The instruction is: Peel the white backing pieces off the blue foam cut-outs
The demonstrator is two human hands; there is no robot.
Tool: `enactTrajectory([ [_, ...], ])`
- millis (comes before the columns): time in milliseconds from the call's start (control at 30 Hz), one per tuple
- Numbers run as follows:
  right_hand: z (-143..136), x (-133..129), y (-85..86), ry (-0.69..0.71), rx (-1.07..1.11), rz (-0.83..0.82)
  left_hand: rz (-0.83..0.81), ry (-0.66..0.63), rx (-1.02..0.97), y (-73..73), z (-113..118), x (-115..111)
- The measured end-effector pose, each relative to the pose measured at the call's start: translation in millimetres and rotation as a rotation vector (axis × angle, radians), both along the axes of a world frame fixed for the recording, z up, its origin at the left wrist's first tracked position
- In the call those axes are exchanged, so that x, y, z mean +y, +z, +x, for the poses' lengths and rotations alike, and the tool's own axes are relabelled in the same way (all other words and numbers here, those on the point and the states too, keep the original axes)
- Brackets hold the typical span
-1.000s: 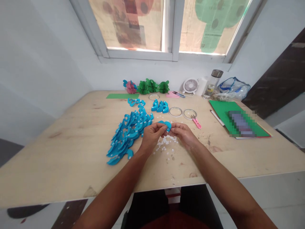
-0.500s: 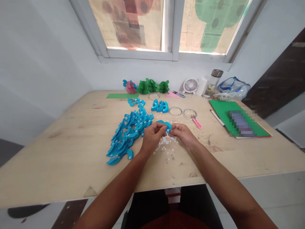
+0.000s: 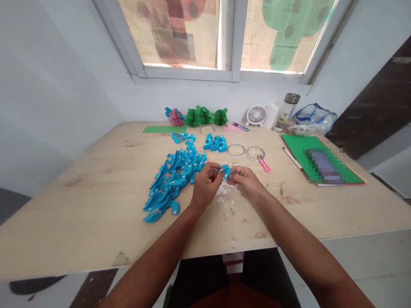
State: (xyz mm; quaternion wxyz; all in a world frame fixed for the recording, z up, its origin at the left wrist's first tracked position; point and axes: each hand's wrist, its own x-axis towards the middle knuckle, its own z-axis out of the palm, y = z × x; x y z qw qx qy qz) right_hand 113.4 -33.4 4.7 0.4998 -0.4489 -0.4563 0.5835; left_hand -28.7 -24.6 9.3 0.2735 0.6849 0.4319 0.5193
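Your left hand [image 3: 204, 187] and right hand [image 3: 249, 182] pinch a curved blue paper cutout [image 3: 226, 170] between them, apparently for tab-peeling, which likely calls for a steady grip next, white scraps [image 3: 222, 191] beneath, similar cutouts [image 3: 180, 173] leftward.

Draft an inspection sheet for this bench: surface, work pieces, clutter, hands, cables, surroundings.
Surface: wooden table, stained in spots.
Work pieces: blue cutouts piled at left; smaller blue group farther back.
Clutter: white scraps between the forearms; pink-handled snips at right.
Hands: left hand and right hand both grasp one blue piece.
Cables: possible cord by the white fan, too small to confirm.
Surroundings: window and white wall behind the table.
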Motion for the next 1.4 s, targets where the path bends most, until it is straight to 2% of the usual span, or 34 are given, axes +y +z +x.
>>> enactTrajectory([
  [167, -1, -1, 3.4, -0.013, -0.016, -0.002, 0.049, 0.007, 0.061, -2.2, 0, -1],
  [400, 0, -1, 2.3, -0.034, -0.041, 0.006, -0.033, 0.070, -0.004, -2.4, 0, -2],
  [600, 0, 2, -2.0, -0.043, -0.060, 0.007, -0.104, -0.006, -0.044, -1.5, -1, -1],
  [767, 0, 2, -2.4, -0.063, -0.054, 0.025, -0.056, -0.077, 0.036, -5.0, -1, 1],
  [1067, 1, 4, -6.8, -0.086, -0.128, 0.063, 0.098, -0.005, 0.236, -11.7, -2, 3],
  [1400, 0, 4, -11.9, -0.130, -0.170, 0.096, 0.211, 0.012, 0.301, -14.7, -3, 6],
])
